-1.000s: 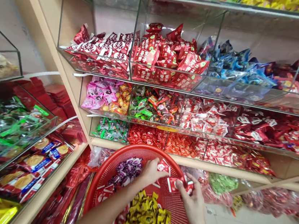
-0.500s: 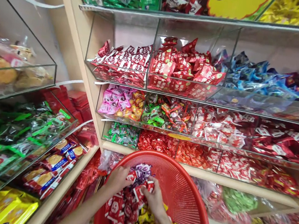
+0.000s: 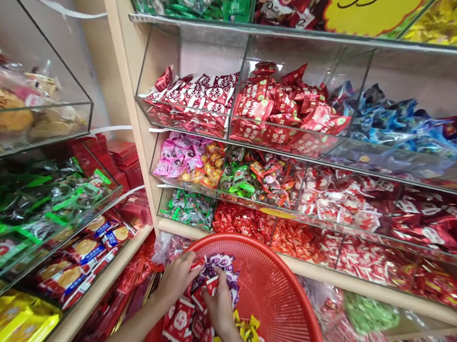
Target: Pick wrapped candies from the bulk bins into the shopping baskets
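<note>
Both hands are inside a large red plastic basket (image 3: 292, 295). My left hand (image 3: 177, 278) is curled at the basket's left side, its fingers round a red wrapped candy. My right hand (image 3: 220, 306) pinches a red-and-white packet (image 3: 211, 284) near the middle. Around and below them lie red packets (image 3: 180, 320), with purple-and-white candies (image 3: 223, 263) just beyond the fingers. Yellow wrapped candies (image 3: 249, 340) fill the lower part of the basket, beside my right wrist.
Clear-fronted shelf bins (image 3: 234, 127) of wrapped sweets rise behind the basket. At the left, another shelf (image 3: 104, 267) holds biscuits and green packets. Plastic bags of goods (image 3: 369, 313) lie under the shelf at the right.
My right hand has moved left, closer to my left hand, with the red packet. More of the yellow candies shows. The view has shifted slightly.
</note>
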The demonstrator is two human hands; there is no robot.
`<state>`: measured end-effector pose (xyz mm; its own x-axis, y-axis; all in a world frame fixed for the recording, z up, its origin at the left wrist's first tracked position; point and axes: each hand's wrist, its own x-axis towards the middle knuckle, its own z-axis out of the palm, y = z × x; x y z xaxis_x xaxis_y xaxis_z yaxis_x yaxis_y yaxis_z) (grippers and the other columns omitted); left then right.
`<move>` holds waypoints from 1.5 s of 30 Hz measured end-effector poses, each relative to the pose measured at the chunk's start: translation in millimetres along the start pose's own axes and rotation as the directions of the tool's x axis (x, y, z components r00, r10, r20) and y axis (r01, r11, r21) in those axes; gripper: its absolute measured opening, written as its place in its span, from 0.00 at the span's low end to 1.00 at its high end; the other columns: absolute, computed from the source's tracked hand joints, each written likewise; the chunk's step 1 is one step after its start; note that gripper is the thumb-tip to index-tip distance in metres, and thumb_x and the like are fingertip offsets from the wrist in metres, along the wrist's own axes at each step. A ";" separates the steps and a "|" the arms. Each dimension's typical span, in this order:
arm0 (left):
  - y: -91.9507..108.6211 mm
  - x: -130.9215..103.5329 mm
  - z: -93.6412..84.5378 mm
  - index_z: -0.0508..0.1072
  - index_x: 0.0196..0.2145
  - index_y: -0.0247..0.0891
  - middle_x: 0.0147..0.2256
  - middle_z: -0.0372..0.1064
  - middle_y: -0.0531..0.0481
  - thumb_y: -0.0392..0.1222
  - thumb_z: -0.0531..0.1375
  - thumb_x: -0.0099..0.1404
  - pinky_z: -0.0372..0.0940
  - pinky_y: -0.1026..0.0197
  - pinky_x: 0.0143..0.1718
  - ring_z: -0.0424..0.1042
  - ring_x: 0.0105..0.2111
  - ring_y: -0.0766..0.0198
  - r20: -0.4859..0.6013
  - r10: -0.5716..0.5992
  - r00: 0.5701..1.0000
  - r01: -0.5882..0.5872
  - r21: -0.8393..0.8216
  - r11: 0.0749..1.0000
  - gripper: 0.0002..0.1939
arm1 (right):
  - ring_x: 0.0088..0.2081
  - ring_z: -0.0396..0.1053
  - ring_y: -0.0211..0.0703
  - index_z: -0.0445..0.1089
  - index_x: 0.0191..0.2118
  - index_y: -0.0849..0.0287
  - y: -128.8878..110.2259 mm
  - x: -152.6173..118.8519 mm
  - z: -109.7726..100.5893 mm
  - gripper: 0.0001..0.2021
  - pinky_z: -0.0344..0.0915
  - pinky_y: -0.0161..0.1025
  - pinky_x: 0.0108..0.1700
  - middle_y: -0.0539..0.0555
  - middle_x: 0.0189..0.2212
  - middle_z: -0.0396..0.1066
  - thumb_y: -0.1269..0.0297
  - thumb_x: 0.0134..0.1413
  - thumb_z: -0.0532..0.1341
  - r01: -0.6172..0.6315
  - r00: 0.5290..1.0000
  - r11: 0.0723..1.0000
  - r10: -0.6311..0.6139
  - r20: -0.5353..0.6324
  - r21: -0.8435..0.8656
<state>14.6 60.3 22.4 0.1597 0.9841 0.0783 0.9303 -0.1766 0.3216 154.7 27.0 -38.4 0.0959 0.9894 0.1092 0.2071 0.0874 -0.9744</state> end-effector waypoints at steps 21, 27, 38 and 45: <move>1.2 -22.0 3.6 0.66 0.43 0.35 0.32 0.72 0.44 0.46 0.44 0.64 0.60 0.61 0.29 0.72 0.34 0.57 0.103 -0.166 0.981 0.145 0.182 0.972 0.18 | 0.33 0.66 0.43 0.61 0.49 0.58 1.9 10.4 5.8 0.24 0.64 0.40 0.39 0.50 0.30 0.69 0.66 0.41 0.57 0.001 1.000 1.000 -0.001 0.010 0.007; -8.0 -26.0 -12.1 0.67 0.42 0.38 0.31 0.72 0.45 0.50 0.41 0.64 0.58 0.64 0.29 0.72 0.33 0.60 0.074 -0.214 0.974 0.209 0.072 0.975 0.21 | 0.41 0.66 0.45 0.61 0.48 0.58 3.9 13.8 0.3 0.23 0.61 0.41 0.45 0.52 0.39 0.69 0.65 0.41 0.57 -0.024 1.000 1.000 0.024 0.003 0.004; -21.6 -34.8 -22.4 0.69 0.38 0.40 0.26 0.72 0.48 0.54 0.40 0.63 0.55 0.65 0.27 0.71 0.29 0.61 -0.055 -0.270 0.961 0.269 -0.038 0.963 0.23 | 0.40 0.66 0.44 0.57 0.51 0.59 -15.5 24.6 14.1 0.26 0.63 0.40 0.44 0.54 0.40 0.68 0.65 0.41 0.59 -0.021 0.999 0.988 0.025 -0.024 0.155; -30.1 -44.2 -27.0 0.69 0.39 0.41 0.26 0.71 0.49 0.54 0.42 0.63 0.55 0.67 0.26 0.71 0.29 0.63 -0.076 -0.325 0.943 0.322 -0.050 0.946 0.21 | 0.43 0.65 0.47 0.57 0.52 0.60 5.1 12.5 56.9 0.29 0.63 0.42 0.45 0.55 0.40 0.68 0.66 0.39 0.61 -0.040 0.999 0.988 0.040 0.002 0.152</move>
<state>-29.4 21.5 34.7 -0.1767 0.9834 0.0416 0.9144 0.1484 0.3767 101.5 46.4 -53.1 0.1023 0.9923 0.0693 0.0526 0.0642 -0.9966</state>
